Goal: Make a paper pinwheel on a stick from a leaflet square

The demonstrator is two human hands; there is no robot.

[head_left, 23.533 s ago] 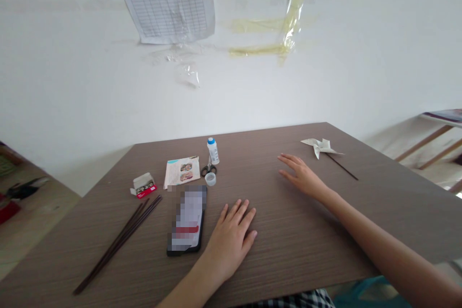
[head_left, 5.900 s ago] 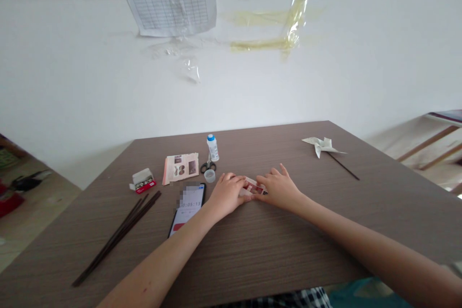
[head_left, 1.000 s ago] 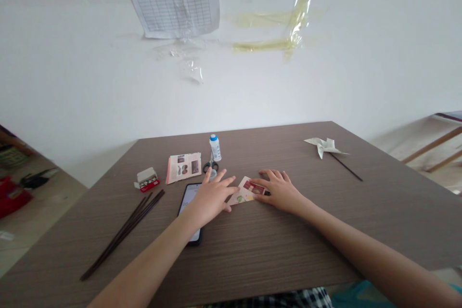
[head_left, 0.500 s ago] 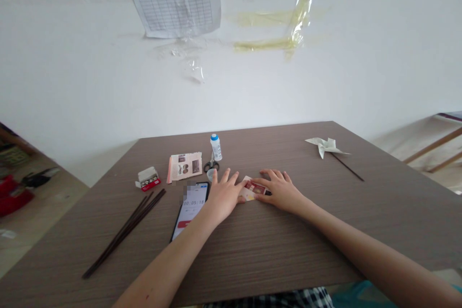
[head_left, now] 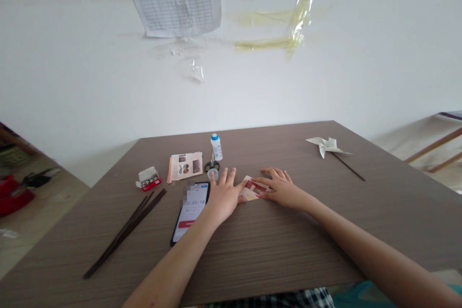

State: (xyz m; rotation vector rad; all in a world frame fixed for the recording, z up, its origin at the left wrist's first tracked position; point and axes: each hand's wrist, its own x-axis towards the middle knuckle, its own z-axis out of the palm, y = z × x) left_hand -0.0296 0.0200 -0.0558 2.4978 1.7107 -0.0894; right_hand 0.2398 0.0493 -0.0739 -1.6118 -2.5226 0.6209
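Note:
A small piece of folded printed paper [head_left: 253, 189], cream with red, lies on the table between my hands. My left hand [head_left: 224, 197] has its fingers spread, with the thumb and index finger at the paper's left side. From the right, my right hand [head_left: 279, 189] rests on the paper's other side, its fingers apart and slightly bent. Both hands stay low against the tabletop. The fingers cover parts of the paper's edges. Just past my left fingertips sits a small translucent cup [head_left: 212, 173].
Scissors [head_left: 211, 165] lie by a white glue bottle [head_left: 216, 147] with a blue cap. Left are a stack of printed paper [head_left: 185, 166], a small red-and-white box [head_left: 148, 179], dark sticks [head_left: 126, 232] and a phone [head_left: 189, 211]. A paper pinwheel [head_left: 327, 146] lies right.
My left hand has shifted very slightly, and a little more of the cup and phone shows. The paper stays in nearly the same place under my fingers.

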